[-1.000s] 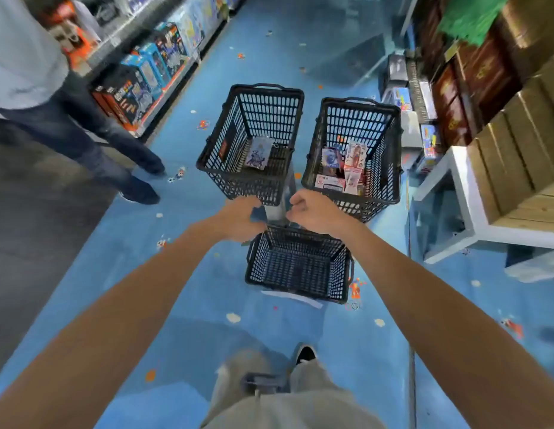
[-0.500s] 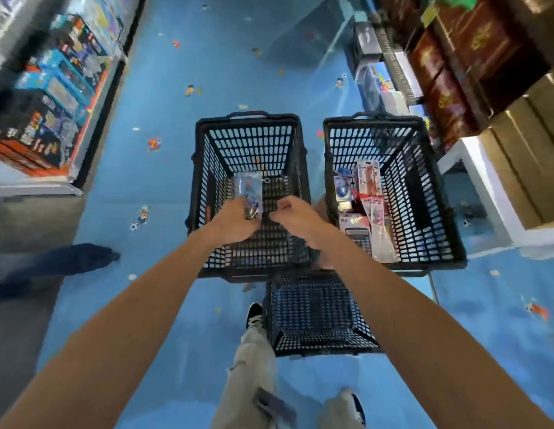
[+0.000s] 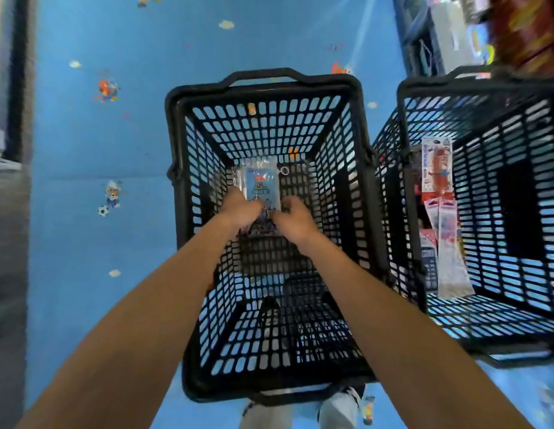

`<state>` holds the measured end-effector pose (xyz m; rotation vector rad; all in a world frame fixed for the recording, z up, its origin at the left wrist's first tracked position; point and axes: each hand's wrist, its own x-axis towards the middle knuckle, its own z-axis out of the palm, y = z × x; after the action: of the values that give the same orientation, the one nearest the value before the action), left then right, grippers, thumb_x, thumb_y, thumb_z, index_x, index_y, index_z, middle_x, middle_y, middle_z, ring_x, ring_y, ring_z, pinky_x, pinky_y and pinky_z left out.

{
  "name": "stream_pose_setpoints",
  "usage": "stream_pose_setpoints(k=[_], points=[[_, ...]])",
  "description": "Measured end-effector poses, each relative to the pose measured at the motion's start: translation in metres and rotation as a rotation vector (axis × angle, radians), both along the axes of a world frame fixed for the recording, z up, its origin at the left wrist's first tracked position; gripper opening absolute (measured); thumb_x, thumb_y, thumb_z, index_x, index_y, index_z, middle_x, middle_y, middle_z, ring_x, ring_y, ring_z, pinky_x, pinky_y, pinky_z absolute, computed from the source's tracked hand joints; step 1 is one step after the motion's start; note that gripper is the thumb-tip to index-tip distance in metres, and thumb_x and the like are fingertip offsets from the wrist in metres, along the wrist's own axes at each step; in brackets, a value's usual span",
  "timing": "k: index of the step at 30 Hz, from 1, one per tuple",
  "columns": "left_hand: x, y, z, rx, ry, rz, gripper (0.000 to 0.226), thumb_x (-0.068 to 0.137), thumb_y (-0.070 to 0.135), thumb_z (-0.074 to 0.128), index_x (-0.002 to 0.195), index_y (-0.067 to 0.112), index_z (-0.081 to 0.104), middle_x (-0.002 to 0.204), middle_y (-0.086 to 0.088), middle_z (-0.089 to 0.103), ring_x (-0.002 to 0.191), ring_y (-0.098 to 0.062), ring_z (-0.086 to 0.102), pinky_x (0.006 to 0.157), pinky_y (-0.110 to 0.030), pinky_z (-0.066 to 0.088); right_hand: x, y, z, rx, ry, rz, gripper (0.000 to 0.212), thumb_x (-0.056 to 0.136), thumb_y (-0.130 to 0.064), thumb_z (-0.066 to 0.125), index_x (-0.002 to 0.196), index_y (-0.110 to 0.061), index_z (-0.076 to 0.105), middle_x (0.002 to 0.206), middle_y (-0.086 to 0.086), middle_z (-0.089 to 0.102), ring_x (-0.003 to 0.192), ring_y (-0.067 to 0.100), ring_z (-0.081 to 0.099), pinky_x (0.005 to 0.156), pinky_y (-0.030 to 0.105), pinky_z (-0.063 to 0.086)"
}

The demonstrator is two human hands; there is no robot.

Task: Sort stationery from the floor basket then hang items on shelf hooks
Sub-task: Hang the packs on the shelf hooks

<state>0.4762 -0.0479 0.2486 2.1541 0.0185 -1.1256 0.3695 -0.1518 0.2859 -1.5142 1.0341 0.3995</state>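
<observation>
Basket (image 3: pixel 173 134) of black mesh, the left of two standing side by side on the blue floor (image 3: pixel 99 144), has one clear packet (image 3: pixel 261 184) deep inside it, while the right basket (image 3: pixel 402 97) keeps several long carded packets (image 3: pixel 436 168) along its left side. That single packet runs lengthwise away from the person, top end far and bottom end caught between both hands. The left hand (image 3: pixel 238 209) and right hand (image 3: pixel 296 216) each have fingers curled onto a bottom corner, equally near, so I'd expect a straight lift.

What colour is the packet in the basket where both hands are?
The packet is light blue with a red top mark, clear-wrapped; head view.
</observation>
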Motion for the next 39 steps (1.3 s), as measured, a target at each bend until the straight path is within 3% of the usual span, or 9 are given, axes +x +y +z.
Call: stream_pose_setpoints(k=[2,4,7,11,17,20,29,34,39], points=[[0.006,-0.004,-0.021,0.007,0.008,0.087,0.031,0.090,0.010,0.069,0.121,0.014,0.072,0.110,-0.004,0.074,0.099,-0.022,0.070,0.083,-0.031,0.060,0.017,0.002,-0.020,0.014,-0.012,-0.030,0.015,0.096,-0.013,0.065,0.099,-0.023,0.054,0.097,-0.002,0.066,0.080,0.007,0.060,0.063,0.014,0.051],[0.009,-0.006,-0.043,0.037,0.007,0.130,0.028,0.091,0.010,0.069,0.118,0.012,0.073,0.109,-0.007,0.074,0.099,-0.025,0.071,0.084,-0.034,0.060,0.030,0.004,-0.036,0.032,-0.010,-0.029,0.021,0.094,-0.011,0.064,0.097,-0.028,0.052,0.104,0.004,0.069,0.088,0.013,0.064,0.078,0.029,0.055],[0.008,-0.009,-0.062,0.123,-0.030,0.112,0.026,0.087,0.017,0.074,0.113,0.014,0.074,0.103,-0.009,0.074,0.090,-0.027,0.070,0.071,-0.030,0.056,0.042,0.009,-0.053,0.009,-0.026,0.009,0.024,0.094,-0.006,0.061,0.084,-0.026,0.053,0.088,-0.003,0.064,0.078,0.007,0.059,0.078,0.032,0.051],[0.003,-0.014,-0.068,0.200,-0.095,0.166,0.026,0.085,0.010,0.072,0.112,0.012,0.071,0.101,-0.007,0.072,0.086,-0.026,0.067,0.070,-0.030,0.054,0.044,0.018,-0.091,-0.060,-0.047,-0.021,0.019,0.081,-0.016,0.063,0.096,-0.024,0.069,0.092,-0.002,0.075,0.088,0.017,0.071,0.083,0.048,0.061],[-0.005,-0.011,-0.070,0.265,-0.044,0.212,0.044,0.079,0.018,0.078,0.119,0.010,0.062,0.110,-0.009,0.070,0.094,-0.029,0.069,0.070,-0.035,0.060,0.026,0.021,-0.109,0.006,0.053,-0.201,0.031,0.079,-0.020,0.064,0.110,-0.024,0.067,0.103,-0.003,0.073,0.097,0.018,0.071,0.084,0.042,0.062],[-0.010,-0.009,-0.070,0.270,0.042,0.190,0.046,0.080,0.021,0.075,0.123,0.011,0.063,0.113,-0.010,0.070,0.096,-0.029,0.069,0.079,-0.038,0.062,0.023,0.020,-0.088,0.090,0.090,-0.249,0.022,0.082,-0.009,0.062,0.097,-0.024,0.067,0.098,-0.001,0.073,0.099,0.023,0.070,0.087,0.042,0.060],[-0.030,-0.015,-0.043,0.024,0.238,0.392,0.040,0.075,0.034,0.070,0.113,0.020,0.069,0.101,-0.005,0.074,0.091,-0.026,0.072,0.087,-0.044,0.062,0.005,0.018,-0.058,0.101,0.077,-0.437,0.004,0.088,-0.024,0.065,0.090,-0.026,0.062,0.101,0.005,0.072,0.094,0.024,0.069,0.088,0.045,0.060],[-0.038,-0.010,-0.010,-0.121,0.312,0.388,0.050,0.071,0.032,0.069,0.120,0.023,0.070,0.105,-0.007,0.077,0.095,-0.028,0.074,0.089,-0.050,0.061,-0.006,0.008,-0.020,0.113,0.041,-0.385,0.031,0.090,-0.025,0.067,0.118,-0.017,0.057,0.108,0.005,0.070,0.097,0.022,0.069,0.088,0.045,0.060],[-0.051,-0.009,0.036,-0.175,0.331,0.310,0.045,0.083,0.029,0.068,0.127,0.022,0.061,0.112,-0.010,0.075,0.096,-0.029,0.075,0.083,-0.051,0.063,-0.029,0.013,0.004,0.010,-0.058,-0.223,0.036,0.079,-0.040,0.057,0.112,-0.029,0.063,0.105,-0.001,0.073,0.096,0.022,0.071,0.086,0.050,0.060]])
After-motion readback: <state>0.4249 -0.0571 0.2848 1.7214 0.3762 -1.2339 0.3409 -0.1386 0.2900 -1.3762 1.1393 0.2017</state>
